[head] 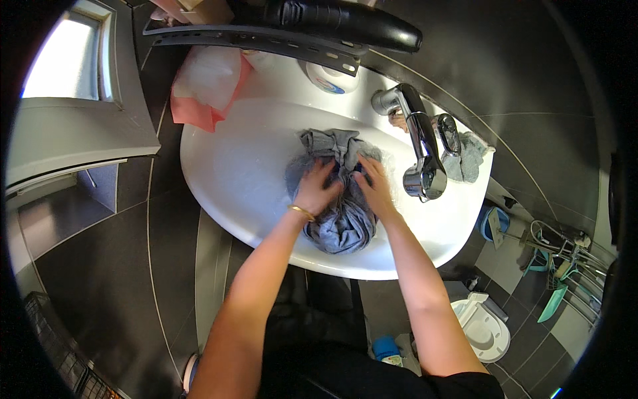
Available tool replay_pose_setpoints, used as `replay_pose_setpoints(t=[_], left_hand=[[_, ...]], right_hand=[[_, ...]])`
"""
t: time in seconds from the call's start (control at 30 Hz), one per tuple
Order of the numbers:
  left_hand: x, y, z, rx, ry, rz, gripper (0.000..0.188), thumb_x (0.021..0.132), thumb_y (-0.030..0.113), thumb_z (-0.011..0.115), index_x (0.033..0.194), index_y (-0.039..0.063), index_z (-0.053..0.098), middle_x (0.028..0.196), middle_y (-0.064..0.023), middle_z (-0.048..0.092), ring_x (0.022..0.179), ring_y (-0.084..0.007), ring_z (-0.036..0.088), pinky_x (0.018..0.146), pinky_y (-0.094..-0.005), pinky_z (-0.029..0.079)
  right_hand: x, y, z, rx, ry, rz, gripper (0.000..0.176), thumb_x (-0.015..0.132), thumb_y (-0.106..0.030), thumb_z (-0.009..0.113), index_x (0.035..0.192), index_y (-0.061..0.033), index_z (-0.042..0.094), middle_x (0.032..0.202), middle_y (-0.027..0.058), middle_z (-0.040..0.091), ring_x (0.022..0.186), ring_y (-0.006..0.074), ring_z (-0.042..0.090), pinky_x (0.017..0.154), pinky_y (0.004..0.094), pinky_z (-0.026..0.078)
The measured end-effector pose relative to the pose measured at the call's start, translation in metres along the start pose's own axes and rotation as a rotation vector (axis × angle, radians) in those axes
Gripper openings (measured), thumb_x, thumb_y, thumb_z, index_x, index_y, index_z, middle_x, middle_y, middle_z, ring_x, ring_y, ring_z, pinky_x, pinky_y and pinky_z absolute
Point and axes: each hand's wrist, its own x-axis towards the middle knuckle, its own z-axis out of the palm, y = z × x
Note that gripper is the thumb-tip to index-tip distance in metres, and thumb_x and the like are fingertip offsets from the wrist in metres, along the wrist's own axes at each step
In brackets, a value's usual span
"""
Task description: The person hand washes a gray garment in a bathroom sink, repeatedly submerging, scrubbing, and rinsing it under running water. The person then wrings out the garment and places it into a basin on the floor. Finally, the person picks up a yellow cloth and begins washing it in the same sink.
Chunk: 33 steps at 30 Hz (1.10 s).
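Note:
A wet grey-blue cloth garment [344,227] lies bunched in the white washbasin [224,164], with some water around it. My left hand [319,187], a gold bangle at its wrist, rests on the cloth's left side with fingers spread. On the right side of the cloth, my right hand [374,187] has its thumb and fingers apart. The fingertips of both hands are partly hidden in the folds, so a grip cannot be made out. The chrome faucet [423,149] stands to the right of my right hand.
A grey rag [464,158] lies at the basin's right corner. A white container [331,80] stands at the back rim, and a red and white plastic bag [204,90] at the left. Above hangs a black metal shelf [259,40]. A toilet [481,329] is at the lower right.

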Motion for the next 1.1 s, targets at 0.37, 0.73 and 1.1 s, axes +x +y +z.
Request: replay_pose_setpoints(t=[0.37,0.73,1.1], left_hand=[[0.076,-0.002,-0.025,-0.474,0.479,-0.139,0.06,0.095,0.05,0.044,0.117,-0.004,0.059,0.116,-0.0199,0.062,0.11,-0.0294,0.055,0.099,-0.0347,0.037],[-0.045,0.055,0.003,-0.079,0.587,0.196,0.039,0.086,0.025,0.061,0.12,0.006,0.058,0.129,-0.0221,0.049,0.12,-0.0406,0.044,0.102,-0.0478,0.034],[0.037,0.007,0.022,0.281,0.51,-0.016,0.03,0.085,0.034,0.057,0.102,0.01,0.065,0.112,-0.017,0.06,0.105,-0.0378,0.055,0.093,-0.0505,0.041]], right_hand=[[0.061,-0.022,0.017,0.905,-0.085,0.51,0.078,0.09,-0.058,0.05,0.14,0.0019,0.041,0.14,0.0154,0.046,0.127,0.0255,0.044,0.108,0.0338,0.031],[-0.04,-0.045,0.009,-0.178,0.023,-0.075,0.053,0.071,-0.014,0.071,0.123,-0.0203,0.062,0.145,0.0175,0.035,0.133,0.0386,0.033,0.112,0.0485,0.023],[0.014,-0.027,0.041,-0.509,0.135,0.031,0.037,0.086,-0.03,0.062,0.114,-0.0071,0.059,0.112,0.0227,0.054,0.102,0.0427,0.051,0.086,0.0521,0.04]])
